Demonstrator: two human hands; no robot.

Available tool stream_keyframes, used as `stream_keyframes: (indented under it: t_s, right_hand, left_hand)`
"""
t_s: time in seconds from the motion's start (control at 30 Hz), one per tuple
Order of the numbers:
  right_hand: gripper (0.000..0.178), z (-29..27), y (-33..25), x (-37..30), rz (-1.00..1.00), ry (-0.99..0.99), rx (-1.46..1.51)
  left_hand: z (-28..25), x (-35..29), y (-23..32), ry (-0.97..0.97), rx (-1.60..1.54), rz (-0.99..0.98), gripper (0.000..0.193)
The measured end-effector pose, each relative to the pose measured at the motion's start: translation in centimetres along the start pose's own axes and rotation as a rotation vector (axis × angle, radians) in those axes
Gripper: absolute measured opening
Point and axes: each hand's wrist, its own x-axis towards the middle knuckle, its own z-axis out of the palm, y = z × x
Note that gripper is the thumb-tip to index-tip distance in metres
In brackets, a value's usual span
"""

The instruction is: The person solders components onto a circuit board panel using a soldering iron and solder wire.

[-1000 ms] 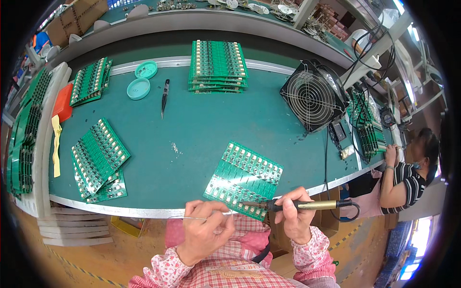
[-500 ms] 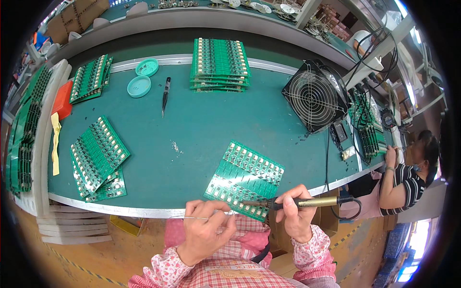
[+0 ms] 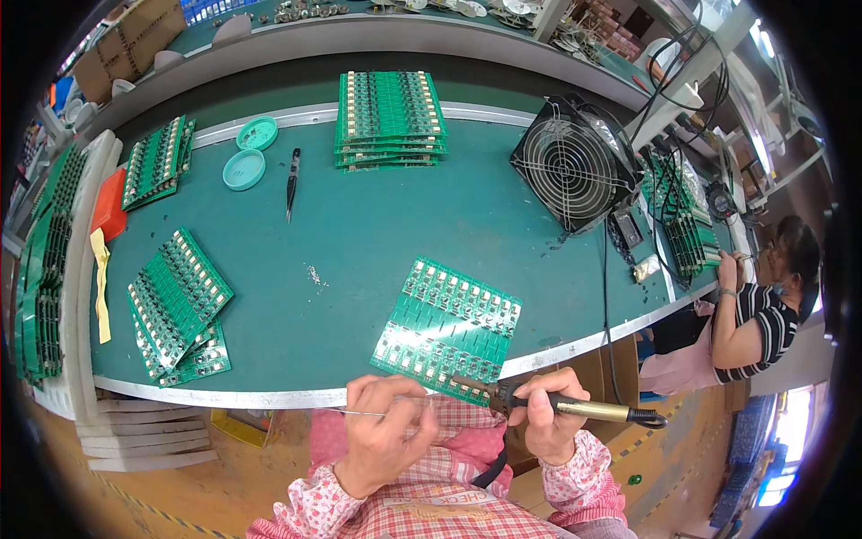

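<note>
A green circuit board (image 3: 446,325) with rows of small parts lies at the table's near edge, its front corner past the metal edging. My right hand (image 3: 549,418) grips a soldering iron (image 3: 593,409) with a dark and brass-coloured handle. Its tip points left over the board's near rows; whether it touches a joint is too small to tell. Just left of the tip, my left hand (image 3: 384,431) is closed on a thin silvery solder wire (image 3: 361,413), which sticks out to the left.
Stacked circuit boards stand at the back (image 3: 391,117) and lie at left (image 3: 180,301). Tweezers (image 3: 293,184) rest near two turquoise round dishes (image 3: 243,170). A black fan (image 3: 575,166) stands at right. A co-worker (image 3: 763,314) sits beyond the table's right end.
The view has shifted slightly. The soldering iron's rear end has dropped, so its handle slopes down to the right, and my right hand has lowered a little. My left hand keeps the solder wire.
</note>
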Motion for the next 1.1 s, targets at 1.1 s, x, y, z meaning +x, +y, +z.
stream_keyframes:
  t_s: [1.1]
  right_hand:
    - [0.009,0.9,-0.1,3.0,0.156,-0.119,0.210]
  left_hand:
    - [0.5,0.3,0.0,0.038,0.081,-0.035,0.015]
